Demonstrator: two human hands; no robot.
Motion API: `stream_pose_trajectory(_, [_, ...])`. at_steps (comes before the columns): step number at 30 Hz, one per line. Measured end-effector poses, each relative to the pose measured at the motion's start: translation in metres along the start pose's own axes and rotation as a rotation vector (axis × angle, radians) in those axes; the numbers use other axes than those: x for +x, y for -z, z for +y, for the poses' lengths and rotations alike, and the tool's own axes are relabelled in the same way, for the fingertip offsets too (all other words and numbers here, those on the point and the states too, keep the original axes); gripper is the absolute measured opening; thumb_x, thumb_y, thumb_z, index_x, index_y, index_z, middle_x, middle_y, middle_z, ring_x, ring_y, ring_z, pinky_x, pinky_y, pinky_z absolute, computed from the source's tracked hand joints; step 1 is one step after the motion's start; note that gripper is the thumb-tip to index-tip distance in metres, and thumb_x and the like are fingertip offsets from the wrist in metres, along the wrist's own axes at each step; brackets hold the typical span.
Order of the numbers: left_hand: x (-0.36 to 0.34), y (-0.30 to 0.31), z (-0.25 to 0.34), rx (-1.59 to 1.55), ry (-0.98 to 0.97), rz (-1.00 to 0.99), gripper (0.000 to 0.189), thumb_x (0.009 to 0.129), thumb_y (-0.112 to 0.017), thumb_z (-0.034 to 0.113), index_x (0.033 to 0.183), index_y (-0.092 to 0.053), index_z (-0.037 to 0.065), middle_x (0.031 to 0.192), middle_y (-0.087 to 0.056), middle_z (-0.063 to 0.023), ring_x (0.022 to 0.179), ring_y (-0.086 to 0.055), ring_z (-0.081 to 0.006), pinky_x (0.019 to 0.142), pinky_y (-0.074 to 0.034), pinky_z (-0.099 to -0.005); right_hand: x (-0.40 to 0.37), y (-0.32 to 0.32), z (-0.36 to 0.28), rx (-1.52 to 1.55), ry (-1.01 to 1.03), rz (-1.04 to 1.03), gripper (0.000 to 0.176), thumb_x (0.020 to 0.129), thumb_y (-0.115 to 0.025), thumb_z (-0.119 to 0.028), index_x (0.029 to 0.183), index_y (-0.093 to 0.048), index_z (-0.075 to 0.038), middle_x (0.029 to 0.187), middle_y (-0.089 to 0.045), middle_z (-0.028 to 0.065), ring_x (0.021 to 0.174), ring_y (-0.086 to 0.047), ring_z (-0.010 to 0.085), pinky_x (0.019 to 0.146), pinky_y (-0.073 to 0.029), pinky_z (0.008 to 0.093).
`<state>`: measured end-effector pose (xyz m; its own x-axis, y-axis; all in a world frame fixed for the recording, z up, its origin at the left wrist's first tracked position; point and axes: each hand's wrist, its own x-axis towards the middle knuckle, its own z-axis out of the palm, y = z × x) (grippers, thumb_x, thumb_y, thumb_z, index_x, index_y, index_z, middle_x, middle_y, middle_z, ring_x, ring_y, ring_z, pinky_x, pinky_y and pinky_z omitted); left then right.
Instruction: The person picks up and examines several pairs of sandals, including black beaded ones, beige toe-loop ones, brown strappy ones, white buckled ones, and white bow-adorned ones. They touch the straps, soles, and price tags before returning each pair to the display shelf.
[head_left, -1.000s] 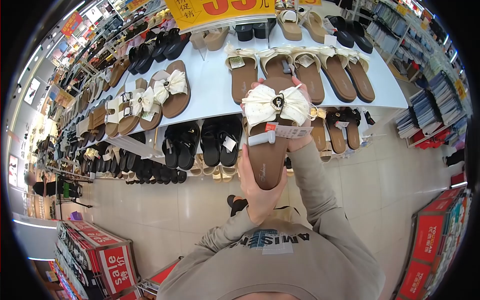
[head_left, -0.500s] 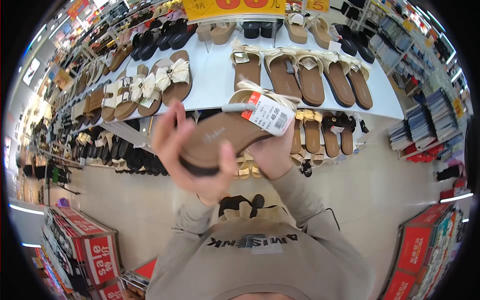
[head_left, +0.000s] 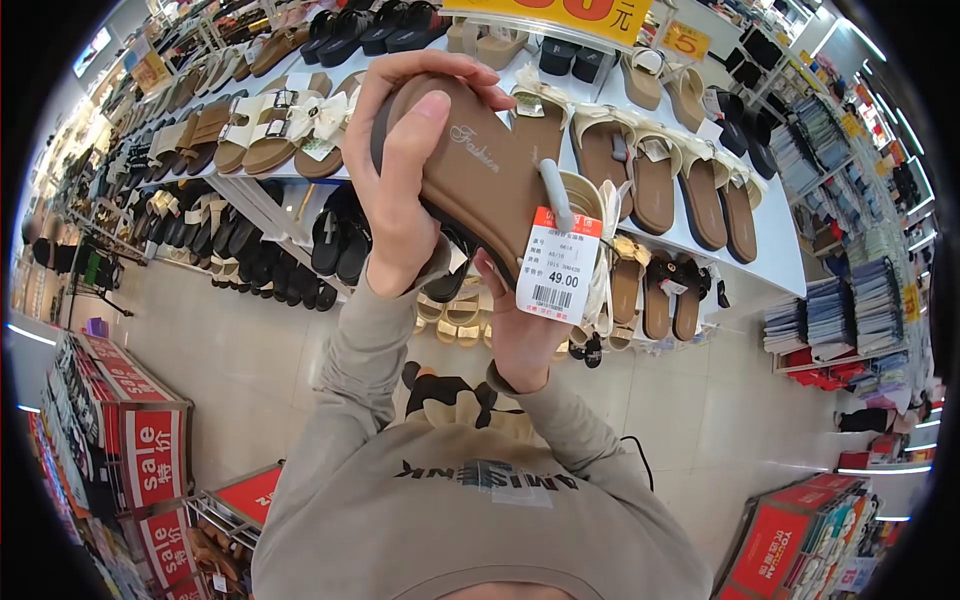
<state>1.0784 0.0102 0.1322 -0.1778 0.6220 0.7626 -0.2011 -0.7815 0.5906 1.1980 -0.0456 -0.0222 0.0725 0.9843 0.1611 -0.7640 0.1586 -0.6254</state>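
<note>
A brown sandal (head_left: 470, 160) with cream straps is held up in front of me, its insole reading "Fashion". My left hand (head_left: 405, 170) wraps round its heel end, thumb on the insole. Under the strap end is my right hand (head_left: 525, 325), its fingers partly hidden behind the sandal and the tag. From the sandal hangs a white and orange price tag (head_left: 558, 268) showing 49.00, beside a grey security tag (head_left: 554, 190).
Behind the sandal, a white display table (head_left: 765, 240) bears rows of sandals, with more on a shelf below. A yellow sign (head_left: 560, 15) stands on top. Folded jeans (head_left: 830, 310) are at the right; red sale bins (head_left: 155, 450) stand at the lower left.
The sandal has tilted, its heel end rising with my left hand. My left thumb has come onto the insole, and the price tag now hangs down facing me. The view has shifted.
</note>
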Motion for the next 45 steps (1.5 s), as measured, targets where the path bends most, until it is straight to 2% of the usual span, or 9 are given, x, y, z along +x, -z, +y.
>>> stream_pose_trajectory(12, [-0.004,-0.023,0.006,-0.101,0.178,0.238,0.050,0.098,-0.044,0.036,0.131,-0.048,-0.002,0.116,-0.059,-0.0199,0.102,-0.062,-0.0303,0.100,-0.050,-0.0525,0.008,0.047,0.026,0.371,-0.137,-0.232,0.056,0.103,-0.047,-0.052,0.139,-0.047,-0.009,0.120,-0.063,0.0057,0.094,-0.070,0.0263,0.058,-0.049,0.0337])
stream_pose_trajectory(14, [-0.007,-0.014,-0.002,-0.242,0.305,0.364,0.051,0.100,-0.043,0.039,0.134,-0.046,0.001,0.115,-0.058,-0.0186,0.103,-0.061,-0.0306,0.099,-0.050,-0.0526,-0.004,0.092,0.066,-0.628,0.108,-0.024,0.055,0.106,-0.047,-0.027,0.154,-0.032,-0.003,0.145,-0.048,0.0219,0.128,-0.052,0.0369,0.110,-0.040,0.0484])
stream_pose_trajectory(19, [-0.019,0.029,-0.022,-0.355,0.196,0.220,0.052,0.100,-0.040,0.041,0.137,-0.039,0.005,0.099,-0.057,-0.0188,0.091,-0.061,-0.0337,0.085,-0.052,-0.0496,-0.013,0.067,0.013,-1.486,0.311,-0.308,0.055,0.104,-0.042,-0.009,0.156,-0.028,-0.001,0.133,-0.050,0.0210,0.113,-0.056,0.0341,0.098,-0.043,0.0459])
stream_pose_trajectory(22, [-0.014,0.032,-0.014,-0.224,0.137,0.201,0.054,0.097,-0.040,0.042,0.135,-0.036,0.004,0.088,-0.056,-0.0217,0.079,-0.061,-0.0335,0.078,-0.053,-0.0488,-0.020,0.032,-0.017,-0.914,-0.321,-0.264,0.048,0.102,-0.048,-0.014,0.148,-0.039,-0.001,0.143,-0.046,0.0142,0.124,-0.054,0.0236,0.087,-0.057,0.0380])
stream_pose_trajectory(23, [-0.015,0.038,-0.016,-0.231,0.154,0.155,0.053,0.097,-0.040,0.042,0.134,-0.036,0.004,0.089,-0.056,-0.0219,0.079,-0.060,-0.0336,0.078,-0.053,-0.0491,-0.024,0.006,-0.022,-0.463,-0.454,0.017,0.043,0.108,-0.042,-0.028,0.143,-0.041,-0.003,0.105,-0.054,0.0071,0.080,-0.050,0.0114,0.068,-0.046,0.0274])
stream_pose_trajectory(31, [-0.028,0.046,-0.049,-0.790,0.614,0.220,0.042,0.102,-0.044,0.048,0.125,-0.046,0.012,0.094,-0.052,-0.0085,0.084,-0.057,-0.0231,0.080,-0.050,-0.0424,-0.049,0.005,0.020,-0.542,0.193,-0.179,0.036,0.107,-0.045,-0.028,0.128,-0.051,-0.001,0.097,-0.060,0.0030,0.077,-0.054,0.0079,0.063,-0.045,0.0240])
stream_pose_trajectory(36, [-0.017,0.052,-0.057,-0.616,0.845,0.272,0.052,0.103,-0.042,0.050,0.130,-0.050,0.006,0.098,-0.058,-0.0112,0.084,-0.059,-0.0244,0.076,-0.052,-0.0419,-0.043,0.007,-0.025,-0.468,-0.503,-0.224,0.037,0.106,-0.051,-0.032,0.101,-0.062,0.002,0.083,-0.062,0.0008,0.069,-0.054,0.0054,0.059,-0.046,0.0211])
stream_pose_trajectory(41, [-0.019,0.056,-0.082,-0.663,0.904,0.129,0.077,0.105,-0.032,0.063,0.147,-0.040,-0.002,0.147,-0.047,-0.0293,0.131,-0.052,-0.0419,0.111,-0.044,-0.0487,-0.034,0.022,-0.010,-0.629,-0.440,-0.174,0.046,0.110,-0.042,-0.040,0.090,-0.057,0.000,0.078,-0.060,0.0054,0.062,-0.057,0.0135,0.053,-0.045,0.0255])
stream_pose_trajectory(45, [-0.062,0.062,-0.065,-0.624,1.092,0.059,0.073,0.108,-0.029,0.057,0.153,-0.033,0.000,0.154,-0.045,-0.0187,0.136,-0.050,-0.0280,0.117,-0.038,-0.0427,-0.013,0.007,-0.015,-0.576,-0.438,-0.116,0.061,0.109,-0.042,-0.043,0.066,-0.052,-0.001,0.054,-0.044,-0.0003,0.047,-0.040,0.0090,0.047,-0.032,0.0263])
